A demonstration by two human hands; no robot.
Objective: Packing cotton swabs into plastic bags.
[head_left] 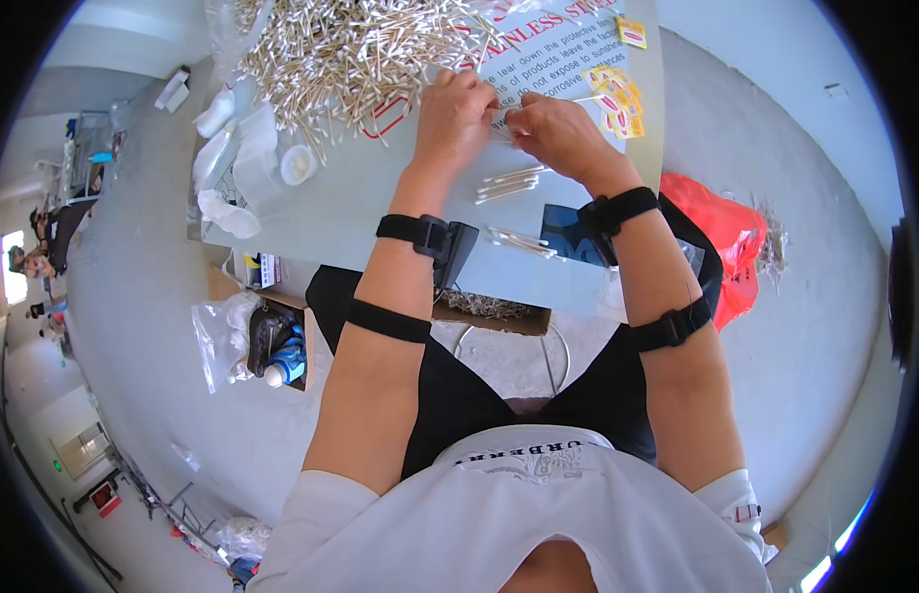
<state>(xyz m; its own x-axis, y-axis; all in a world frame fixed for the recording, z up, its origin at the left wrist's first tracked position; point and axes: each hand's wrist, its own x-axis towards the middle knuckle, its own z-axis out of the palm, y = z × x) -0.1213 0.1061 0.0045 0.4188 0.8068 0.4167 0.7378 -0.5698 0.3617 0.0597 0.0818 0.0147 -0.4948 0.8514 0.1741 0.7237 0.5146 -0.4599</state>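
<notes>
A big heap of cotton swabs (351, 54) covers the far part of the grey table (331, 212). My left hand (455, 114) and my right hand (553, 133) meet just in front of the heap, fingertips pinched together on a small clear bag (501, 127) that is hard to make out. A few swabs (509, 183) lie loose under my hands, and another small bunch of swabs (524, 240) lies nearer the table edge. Yellow sticker labels (616, 99) sit just right of my right hand. Black straps ring both wrists and forearms.
Clear plastic bags and a small white round lid (299, 163) lie at the table's left. A dark phone-like slab (568, 237) rests by the front edge. A red plastic bag (721, 242) lies on the floor at right; a box with bottles (277, 351) stands at left.
</notes>
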